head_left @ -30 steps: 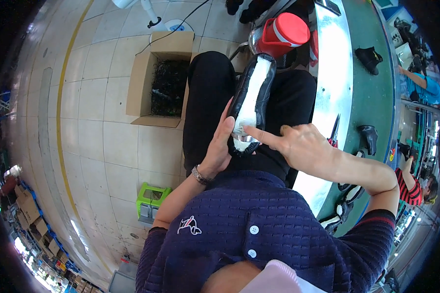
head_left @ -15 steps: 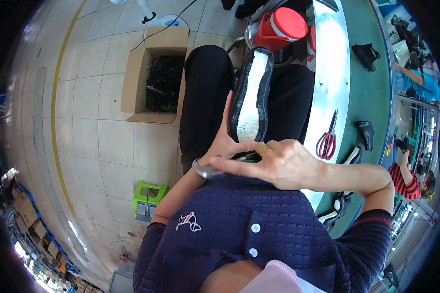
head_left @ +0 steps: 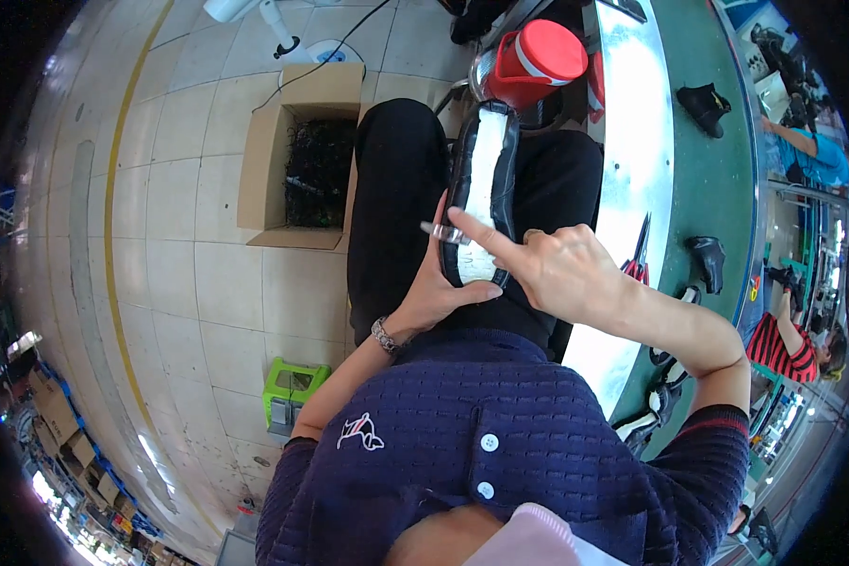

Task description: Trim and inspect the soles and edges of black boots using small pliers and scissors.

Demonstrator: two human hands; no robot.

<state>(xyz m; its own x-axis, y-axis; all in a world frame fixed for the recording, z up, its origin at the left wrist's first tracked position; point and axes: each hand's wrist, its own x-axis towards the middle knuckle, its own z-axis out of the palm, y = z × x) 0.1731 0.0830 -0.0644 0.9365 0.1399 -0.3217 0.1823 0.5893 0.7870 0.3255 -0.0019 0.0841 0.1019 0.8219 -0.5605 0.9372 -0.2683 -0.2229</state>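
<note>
A black shoe upper (head_left: pixel 481 189), its white bottom turned up, lies lengthwise over my lap with its toe away from me. My left hand (head_left: pixel 436 292) is closed around its near end, thumb across the edge and fingers along the left side. Over the sole's near half, my right hand (head_left: pixel 557 269) grips a small shiny metal blade-like tool (head_left: pixel 441 232), its index finger stretched along it. The tool lies across the shoe's left edge; its exact kind is unclear and its handle is mostly hidden by the hand.
An open cardboard box (head_left: pixel 264 179) of black scraps stands left of my knees. Red-handled scissors (head_left: pixel 642 241) lie on the metal ledge (head_left: pixel 637 141). Black shoes (head_left: pixel 705 108) rest on the green belt (head_left: pixel 693 179). A red jug (head_left: pixel 547 57) stands ahead, a green stool (head_left: pixel 294 380) at left.
My right hand has moved forward from beside my left wrist onto the sole, bringing the metal tool to the shoe's left edge. The left hand keeps its hold.
</note>
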